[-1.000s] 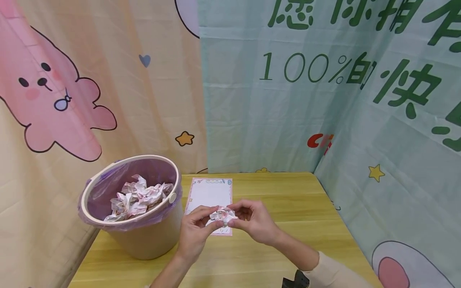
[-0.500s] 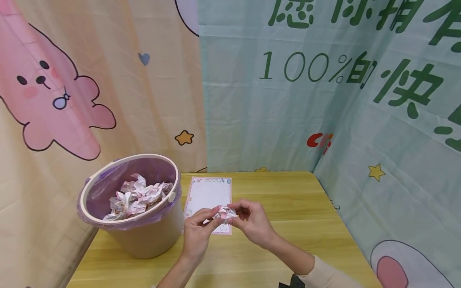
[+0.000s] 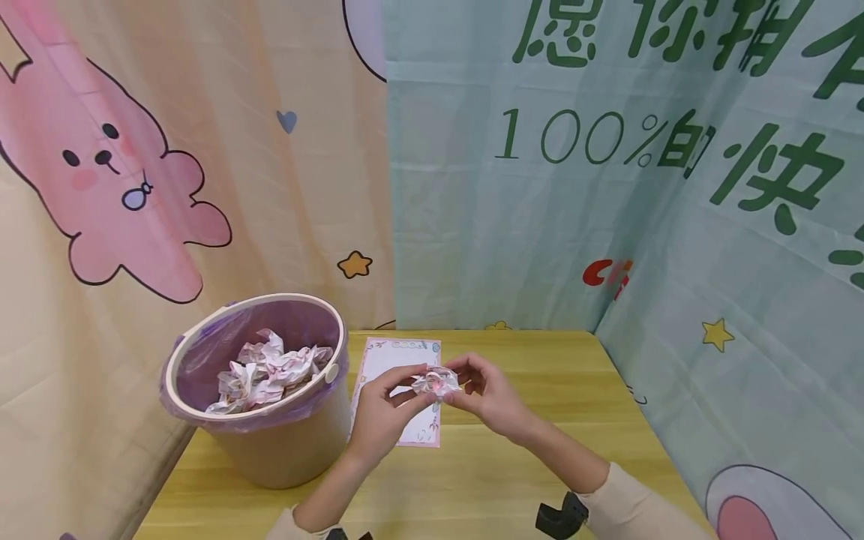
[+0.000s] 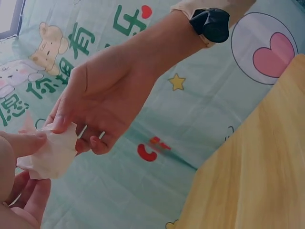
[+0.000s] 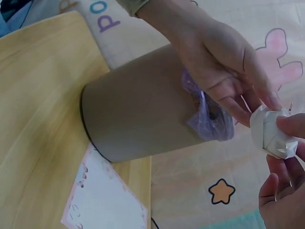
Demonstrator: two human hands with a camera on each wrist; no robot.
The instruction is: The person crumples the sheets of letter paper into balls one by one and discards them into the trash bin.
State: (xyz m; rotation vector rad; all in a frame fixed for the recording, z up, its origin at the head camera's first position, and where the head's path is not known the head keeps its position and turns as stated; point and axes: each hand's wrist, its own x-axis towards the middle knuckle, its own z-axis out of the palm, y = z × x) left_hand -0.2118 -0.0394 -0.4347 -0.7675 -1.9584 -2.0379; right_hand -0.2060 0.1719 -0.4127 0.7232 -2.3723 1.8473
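Note:
A small crumpled ball of white and pink printed paper (image 3: 436,382) is held up between both hands. My left hand (image 3: 379,415) pinches its left side with thumb and fingers. On the other side, my right hand (image 3: 495,400) pinches it between thumb and fingertips. Both wrist views show the crumpled paper (image 4: 53,151) from its pale side, gripped from two sides. Below and behind the hands lies a flat sheet of paper (image 3: 398,351) with a pink patterned border, partly covered by the left hand.
At the left of the wooden table (image 3: 526,465) stands a beige bin (image 3: 290,450) with a purple liner. Several crumpled papers (image 3: 270,375) lie inside it. Printed curtains (image 3: 486,225) hang behind the table and along both sides.
Both hands have risen slightly with the crumpled paper, which has turned a little between the fingers. The head view has shifted slightly. The bin and flat sheet stay in place.

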